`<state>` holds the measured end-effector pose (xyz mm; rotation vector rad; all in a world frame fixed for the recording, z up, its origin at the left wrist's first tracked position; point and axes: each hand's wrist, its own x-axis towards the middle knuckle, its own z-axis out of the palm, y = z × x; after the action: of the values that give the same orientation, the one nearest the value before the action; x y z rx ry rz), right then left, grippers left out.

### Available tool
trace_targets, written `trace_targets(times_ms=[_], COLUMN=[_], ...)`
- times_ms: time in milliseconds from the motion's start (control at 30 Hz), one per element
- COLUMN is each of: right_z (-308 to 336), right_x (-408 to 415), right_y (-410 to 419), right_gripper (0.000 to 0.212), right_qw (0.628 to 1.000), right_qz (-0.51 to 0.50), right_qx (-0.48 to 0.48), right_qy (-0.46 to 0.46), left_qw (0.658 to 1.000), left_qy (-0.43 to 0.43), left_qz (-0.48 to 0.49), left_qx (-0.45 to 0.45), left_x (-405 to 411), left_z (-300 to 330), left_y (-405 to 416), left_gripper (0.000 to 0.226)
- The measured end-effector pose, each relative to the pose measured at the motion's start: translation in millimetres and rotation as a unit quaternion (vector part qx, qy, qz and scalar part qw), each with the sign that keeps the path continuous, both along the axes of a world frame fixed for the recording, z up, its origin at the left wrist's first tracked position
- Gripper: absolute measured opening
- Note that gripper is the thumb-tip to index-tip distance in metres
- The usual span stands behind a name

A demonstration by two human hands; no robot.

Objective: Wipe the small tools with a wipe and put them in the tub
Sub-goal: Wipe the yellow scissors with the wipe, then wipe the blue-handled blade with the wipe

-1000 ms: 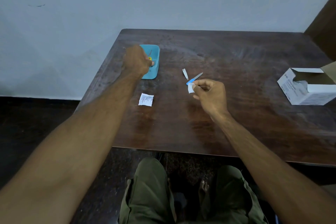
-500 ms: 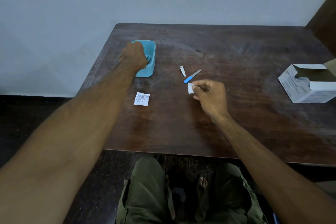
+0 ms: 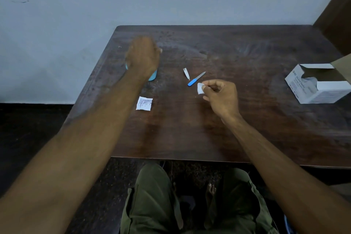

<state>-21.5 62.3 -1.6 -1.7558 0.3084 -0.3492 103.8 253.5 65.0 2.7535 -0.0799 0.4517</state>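
My left hand (image 3: 142,57) is blurred with motion over the blue tub (image 3: 153,76) at the table's left side and hides most of it; only the tub's near corner shows, and its contents are hidden. My right hand (image 3: 220,97) pinches a small white wipe (image 3: 199,88) between thumb and fingers, near the middle of the table. Just left of the wipe lie a nail file with a blue handle (image 3: 195,79) and a small silver nail clipper (image 3: 186,73), both flat on the wood and untouched.
A torn white wipe sachet (image 3: 144,103) lies near the table's front left. An open white cardboard box (image 3: 319,83) stands at the right edge. The dark wooden table (image 3: 247,119) meets a pale wall behind; my knees are under its front edge.
My left hand held a yellow-tipped tool over the tub, lowered into it, and now moves blurred above it with no tool visible. My right hand with the wipe has stayed put.
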Motion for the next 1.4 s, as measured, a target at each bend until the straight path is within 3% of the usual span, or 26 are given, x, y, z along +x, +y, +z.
trace_targets(times_ms=[100, 200, 433, 667, 933, 1000, 1067, 1133, 1233, 1300, 1400], right_z=[4.2, 5.8, 0.0, -8.0, -8.4, -6.4, -4.1, -1.6, 3.1, 5.5, 5.8], right_x=[1.6, 1.9, -3.6, -7.6, -9.6, -11.2, -13.1, -14.8, -17.5, -19.4, -25.6], right_y=[-6.0, -12.3, -20.9, -28.0, -31.0, -31.3, -31.6, -31.5, -29.9, -25.0, -8.0], right_gripper=[0.014, 0.011, 0.011, 0.009, 0.006, 0.006, 0.009, 0.012, 0.015, 0.017, 0.022], right_qw=[1.0, 1.0, 0.999, 0.999, 0.999, 0.999, 0.999, 0.997, 0.978, 0.946, 0.892], right_qz=[-0.007, -0.016, -0.032, -0.04, -0.038, -0.038, -0.041, -0.038, -0.022, 0.01, 0.065], right_qx=[-0.009, -0.015, -0.016, -0.011, -0.003, 0.003, 0.002, -0.04, -0.175, -0.283, -0.421], right_qy=[-0.006, -0.009, -0.001, 0.014, 0.008, -0.007, -0.025, -0.052, -0.115, -0.157, -0.15], left_qw=[0.997, 0.995, 0.992, 0.991, 0.969, 0.951, 0.909, 0.858, 0.835, 0.844, 0.896], left_qy=[-0.022, 0.02, 0.102, 0.119, 0.181, 0.185, 0.208, 0.227, 0.225, 0.208, 0.146], left_qz=[-0.048, -0.077, -0.055, -0.027, 0.002, -0.011, -0.004, -0.004, -0.015, -0.025, -0.037], left_qx=[-0.053, -0.065, 0.045, 0.048, -0.17, -0.248, -0.361, -0.461, -0.501, -0.493, -0.417], left_x=[-30.9, -54.0, -63.5, -59.4, -63.0, -73.9, -86.7, -100.0, -113.2, -120.1, -128.6], left_z=[-4.2, -22.4, -62.0, -59.1, -55.6, -58.1, -61.8, -63.9, -69.2, -72.7, -70.2], left_y=[-27.7, -52.6, -81.7, -93.7, -90.6, -88.6, -85.7, -83.2, -79.4, -78.1, -76.8], left_gripper=[0.016, 0.015, 0.032, 0.029, 0.015, 0.012, 0.014, 0.014, 0.015, 0.013, 0.003])
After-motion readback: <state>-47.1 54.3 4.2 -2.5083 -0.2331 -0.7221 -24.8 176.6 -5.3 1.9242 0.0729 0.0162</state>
